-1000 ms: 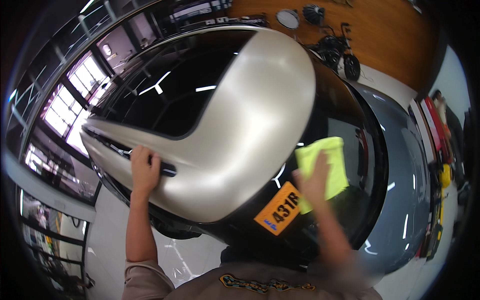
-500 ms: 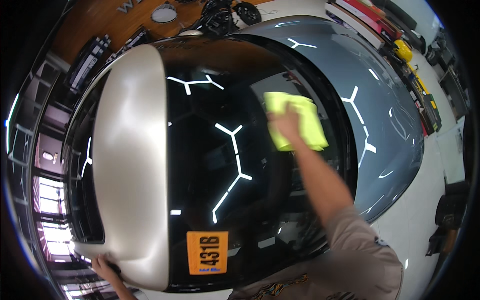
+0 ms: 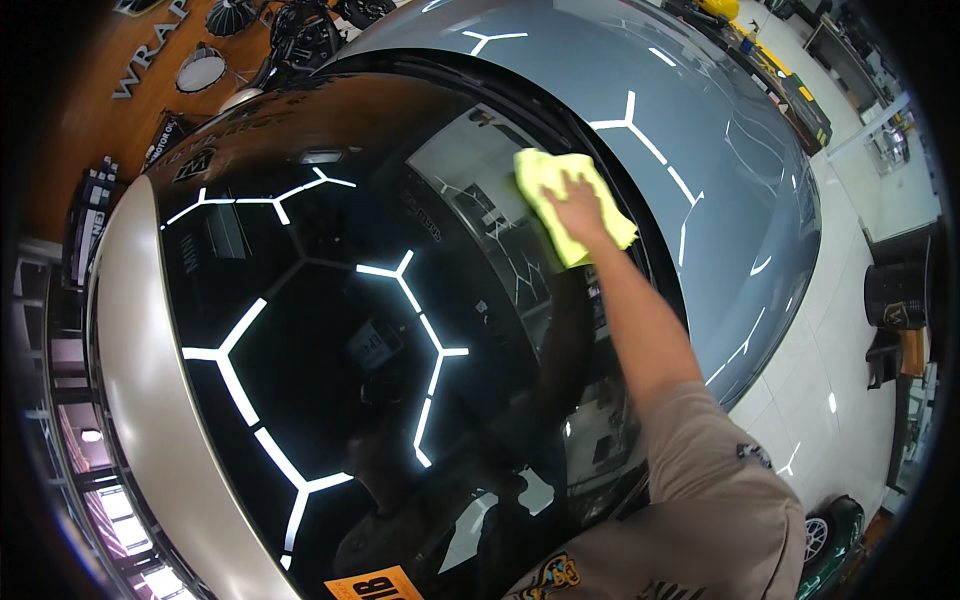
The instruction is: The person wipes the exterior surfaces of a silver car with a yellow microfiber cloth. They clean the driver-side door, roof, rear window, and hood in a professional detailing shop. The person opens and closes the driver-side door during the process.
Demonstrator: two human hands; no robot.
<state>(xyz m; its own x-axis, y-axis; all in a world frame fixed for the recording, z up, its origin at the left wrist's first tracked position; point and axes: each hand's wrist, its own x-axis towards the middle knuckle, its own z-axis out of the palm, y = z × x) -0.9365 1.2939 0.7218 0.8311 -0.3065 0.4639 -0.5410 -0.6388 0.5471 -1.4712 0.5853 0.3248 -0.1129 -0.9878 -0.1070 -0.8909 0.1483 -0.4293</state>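
My right hand (image 3: 576, 206) lies on a folded bright yellow microfiber cloth (image 3: 541, 172), fingers spread and pressing it to the glass. Beneath the cloth is a car's glossy dark windshield (image 3: 330, 390), near the edge that meets the grey-blue hood (image 3: 740, 240). Bright branching light strips reflect in both surfaces. A corner of an orange sticker (image 3: 372, 586) shows low on the glass. My left hand is out of view.
The pale beige roof (image 3: 140, 380) curves along the left. Behind the car stand a motorcycle (image 3: 305, 40) and a drum (image 3: 202, 70). A black barrel (image 3: 895, 297) is at the right, and a small green wheeled vehicle (image 3: 835, 545) at the lower right.
The view has shifted toward the hood, so the roof and sticker sit further left and lower. My right hand and cloth are nearer the windshield's hood-side edge. My left hand, earlier by the roof, has left view.
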